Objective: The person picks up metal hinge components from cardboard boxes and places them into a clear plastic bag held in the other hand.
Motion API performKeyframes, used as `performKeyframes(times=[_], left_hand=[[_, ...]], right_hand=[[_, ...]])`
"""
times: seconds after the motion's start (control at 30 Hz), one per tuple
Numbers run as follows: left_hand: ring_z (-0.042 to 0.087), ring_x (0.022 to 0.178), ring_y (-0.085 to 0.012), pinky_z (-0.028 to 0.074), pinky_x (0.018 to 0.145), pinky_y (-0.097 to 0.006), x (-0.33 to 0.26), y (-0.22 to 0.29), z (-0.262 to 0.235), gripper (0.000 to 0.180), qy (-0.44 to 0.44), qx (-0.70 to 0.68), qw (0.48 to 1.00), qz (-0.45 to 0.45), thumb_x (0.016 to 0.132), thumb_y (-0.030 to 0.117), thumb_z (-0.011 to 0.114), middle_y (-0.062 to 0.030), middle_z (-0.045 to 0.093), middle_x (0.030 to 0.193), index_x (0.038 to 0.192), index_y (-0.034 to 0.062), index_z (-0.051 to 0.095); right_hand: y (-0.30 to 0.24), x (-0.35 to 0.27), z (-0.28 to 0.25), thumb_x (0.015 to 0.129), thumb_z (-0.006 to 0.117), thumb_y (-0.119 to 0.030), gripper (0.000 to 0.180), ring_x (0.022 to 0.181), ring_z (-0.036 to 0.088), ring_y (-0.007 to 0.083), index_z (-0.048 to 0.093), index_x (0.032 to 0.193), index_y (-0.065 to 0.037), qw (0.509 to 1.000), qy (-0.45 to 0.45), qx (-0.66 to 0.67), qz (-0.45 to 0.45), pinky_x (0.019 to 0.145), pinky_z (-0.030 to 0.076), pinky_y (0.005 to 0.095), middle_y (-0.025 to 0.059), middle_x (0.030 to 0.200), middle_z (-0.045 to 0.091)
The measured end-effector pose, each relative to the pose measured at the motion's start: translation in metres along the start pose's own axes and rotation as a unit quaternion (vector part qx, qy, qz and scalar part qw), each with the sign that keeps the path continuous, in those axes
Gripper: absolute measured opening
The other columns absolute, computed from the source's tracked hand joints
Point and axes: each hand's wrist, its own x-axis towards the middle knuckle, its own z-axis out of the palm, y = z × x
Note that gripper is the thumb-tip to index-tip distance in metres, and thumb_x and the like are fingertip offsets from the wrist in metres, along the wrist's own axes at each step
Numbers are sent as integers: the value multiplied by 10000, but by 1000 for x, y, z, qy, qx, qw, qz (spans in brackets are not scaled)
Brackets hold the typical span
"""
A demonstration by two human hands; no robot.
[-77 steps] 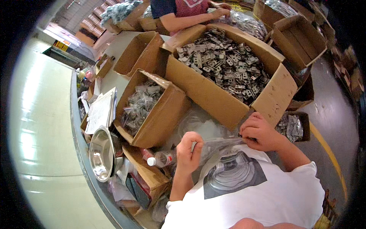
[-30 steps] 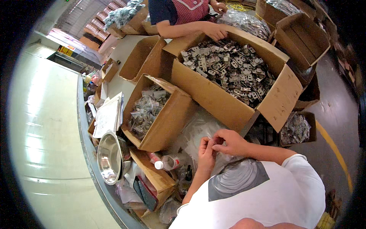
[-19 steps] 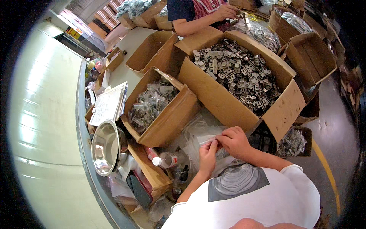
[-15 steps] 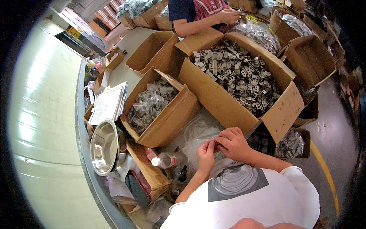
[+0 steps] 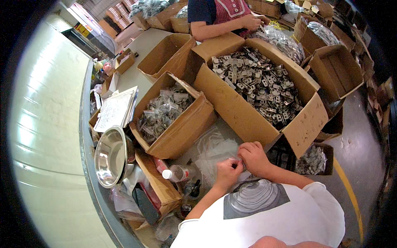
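Close together in front of my chest, my left hand (image 5: 228, 172) and my right hand (image 5: 254, 158) are both closed, fingers pinched on a small clear plastic bag (image 5: 234, 158). Much of that bag is hidden by the fingers, and I cannot make out whether anything is inside. More clear plastic bags (image 5: 211, 151) lie loose on the table just beyond my hands. Farther off, a large open cardboard box (image 5: 235, 113) holds many small metal brackets (image 5: 264, 84). Left of it, a smaller cardboard box (image 5: 182, 128) contains filled clear bags (image 5: 165, 109).
At left are a shiny steel bowl (image 5: 109, 157), a stack of papers (image 5: 116, 109) and a white-capped clear bottle (image 5: 178, 173). Across the table a person (image 5: 225, 20) in a checked apron works with their hands. Further cardboard boxes (image 5: 336, 72) stand at right.
My left hand has turned and curled more, moving slightly right and down towards my right hand. The right hand has shifted slightly right; the bag shows less between them.
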Motion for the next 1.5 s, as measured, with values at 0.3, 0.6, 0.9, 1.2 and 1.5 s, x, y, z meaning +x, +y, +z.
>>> performKeyframes(times=[0.3, 0.6, 0.9, 1.2, 1.5], left_hand=[[474, 462, -122, 375, 453, -314, 5, -35, -2, 333, 12, -226, 962, -150, 839, 168, 508, -51, 508, 487, 580, -40, 538], [597, 636, -339, 458, 593, -427, 22, -26, -19, 308, -2, 156, 982, -103, 815, 234, 536, -184, 606, 662, 630, -3, 603], [637, 869, -267, 510, 659, -323, 32, -35, -60, 204, -5, -63, 996, 57, 664, -127, 480, -178, 650, 989, 747, -6, 622], [623, 986, -296, 522, 787, -321, 37, -24, -64, 394, 172, 105, 972, 118, 678, -138, 444, -172, 633, 1099, 975, -6, 667], [539, 1068, -340, 443, 933, -391, 10, -84, -30, 381, 96, 238, 961, 106, 709, -87, 492, -153, 594, 1149, 1059, -14, 622]], right_hand=[[3, 4, -16, 739, 596, -161, 226, 808, 604, 247, 594, 960, -115, 987, -72, 17, -141, 713, 453, 383, 86, 998, 622], [-4, 18, -28, 698, 605, -205, 185, 1021, 512, 289, 642, 842, -94, 970, -117, -44, -208, 821, 436, 412, 115, 1119, 510], [40, 82, -77, 762, 687, -261, 236, 1076, 489, 339, 646, 901, -75, 936, -286, 150, -136, 933, 400, 416, 165, 1085, 538], [162, 172, -52, 760, 611, -102, 365, 1029, 491, 297, 531, 1114, -143, 944, 82, -314, 57, 836, 404, 466, 87, 1134, 451], [167, 196, -56, 761, 590, -109, 63, 953, 533, 250, 635, 793, -77, 901, 120, -417, -25, 844, 370, 415, 66, 925, 567]])
